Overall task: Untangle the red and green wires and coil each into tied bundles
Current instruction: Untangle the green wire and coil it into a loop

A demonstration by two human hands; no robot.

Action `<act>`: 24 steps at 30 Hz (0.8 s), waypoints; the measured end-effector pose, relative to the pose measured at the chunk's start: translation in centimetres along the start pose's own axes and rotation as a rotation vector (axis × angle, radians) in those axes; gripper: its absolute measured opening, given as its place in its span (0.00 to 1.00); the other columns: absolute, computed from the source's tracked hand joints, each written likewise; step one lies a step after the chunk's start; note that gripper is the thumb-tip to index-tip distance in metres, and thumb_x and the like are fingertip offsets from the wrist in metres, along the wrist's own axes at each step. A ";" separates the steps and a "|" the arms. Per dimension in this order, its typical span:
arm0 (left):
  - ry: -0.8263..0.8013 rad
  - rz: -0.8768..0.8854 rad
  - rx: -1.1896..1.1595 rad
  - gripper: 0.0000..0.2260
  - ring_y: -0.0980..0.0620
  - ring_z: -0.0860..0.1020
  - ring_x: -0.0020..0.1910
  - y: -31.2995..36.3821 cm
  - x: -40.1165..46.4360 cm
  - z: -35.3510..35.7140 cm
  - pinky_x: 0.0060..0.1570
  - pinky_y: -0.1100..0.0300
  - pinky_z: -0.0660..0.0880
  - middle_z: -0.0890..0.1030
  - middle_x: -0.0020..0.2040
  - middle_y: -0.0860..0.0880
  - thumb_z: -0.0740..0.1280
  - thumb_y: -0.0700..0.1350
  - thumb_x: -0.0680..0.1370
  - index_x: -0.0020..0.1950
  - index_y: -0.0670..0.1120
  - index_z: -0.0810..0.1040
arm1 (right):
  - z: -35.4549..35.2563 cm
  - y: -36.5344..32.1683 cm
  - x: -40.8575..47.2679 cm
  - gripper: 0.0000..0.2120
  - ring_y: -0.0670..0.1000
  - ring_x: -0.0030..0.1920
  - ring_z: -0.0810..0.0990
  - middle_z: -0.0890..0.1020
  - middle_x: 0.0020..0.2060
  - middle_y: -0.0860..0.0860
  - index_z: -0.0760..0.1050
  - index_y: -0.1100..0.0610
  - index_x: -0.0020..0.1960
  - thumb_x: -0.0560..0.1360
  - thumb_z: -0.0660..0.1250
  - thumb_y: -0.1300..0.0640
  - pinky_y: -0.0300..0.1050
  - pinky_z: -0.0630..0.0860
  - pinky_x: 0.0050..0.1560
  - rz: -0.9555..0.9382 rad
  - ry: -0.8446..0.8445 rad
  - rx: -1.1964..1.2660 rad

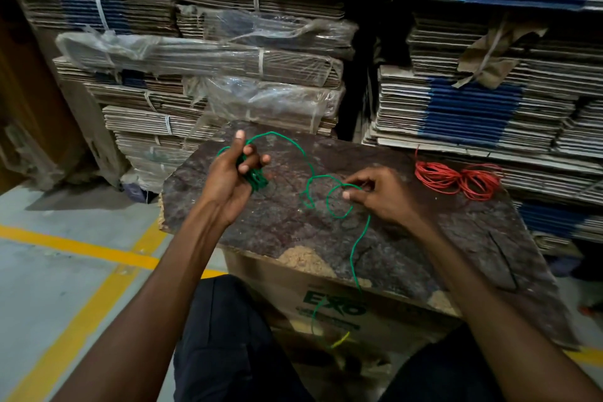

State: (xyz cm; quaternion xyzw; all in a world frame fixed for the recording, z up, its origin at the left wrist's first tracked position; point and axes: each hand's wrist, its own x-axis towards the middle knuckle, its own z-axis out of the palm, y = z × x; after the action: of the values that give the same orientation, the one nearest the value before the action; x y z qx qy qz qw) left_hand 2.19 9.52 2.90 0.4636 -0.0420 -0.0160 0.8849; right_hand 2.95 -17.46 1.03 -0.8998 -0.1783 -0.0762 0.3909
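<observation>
My left hand (233, 173) is raised over the dark worn board (408, 238) and grips a small coil of green wire (256, 178) wound round its fingers. From that coil the green wire (305, 157) arcs to the right in loose loops. My right hand (378, 194) pinches one of these loops between thumb and fingertips. Below that hand the wire's free tail (355, 251) hangs over the board's front edge and ends in a yellowish tip. The red wire (456, 178) lies coiled and pinched at its middle on the board's far right.
The board rests on a cardboard box (329, 307) with green print, between my knees. Stacks of flattened cartons (228, 81) stand close behind, some wrapped in clear plastic. Grey floor with yellow lines (78, 248) lies to the left.
</observation>
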 end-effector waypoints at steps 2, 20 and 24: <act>0.061 0.009 -0.046 0.17 0.57 0.78 0.36 0.6 0.2 -0.8 0.52 0.47 0.71 0.64 0.22 0.54 0.55 0.56 0.82 0.37 0.50 0.67 | -0.2 0.1 -0.1 0.04 0.38 0.24 0.71 0.79 0.24 0.42 0.83 0.57 0.47 0.72 0.73 0.63 0.35 0.68 0.29 0.090 0.092 0.200; 0.495 0.055 -0.265 0.19 0.58 0.75 0.35 2.8 1.7 -7.0 0.59 0.44 0.65 0.64 0.19 0.54 0.53 0.55 0.83 0.34 0.51 0.64 | -4.1 7.4 1.2 0.13 0.40 0.15 0.68 0.72 0.15 0.44 0.72 0.55 0.35 0.79 0.63 0.61 0.32 0.59 0.16 0.693 0.762 0.683; 0.570 0.111 -0.330 0.19 0.59 0.73 0.29 4.1 1.6 -7.7 0.50 0.56 0.69 0.63 0.17 0.53 0.51 0.53 0.84 0.34 0.51 0.62 | -4.0 8.1 1.3 0.14 0.40 0.14 0.67 0.71 0.15 0.43 0.70 0.55 0.34 0.79 0.62 0.60 0.32 0.58 0.15 0.709 0.841 0.621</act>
State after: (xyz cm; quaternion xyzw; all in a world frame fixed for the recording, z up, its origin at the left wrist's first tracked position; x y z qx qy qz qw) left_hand 4.46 18.05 2.05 0.2967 0.1851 0.1559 0.9238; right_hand 7.23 -25.19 -1.33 -0.6418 0.2859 -0.2342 0.6719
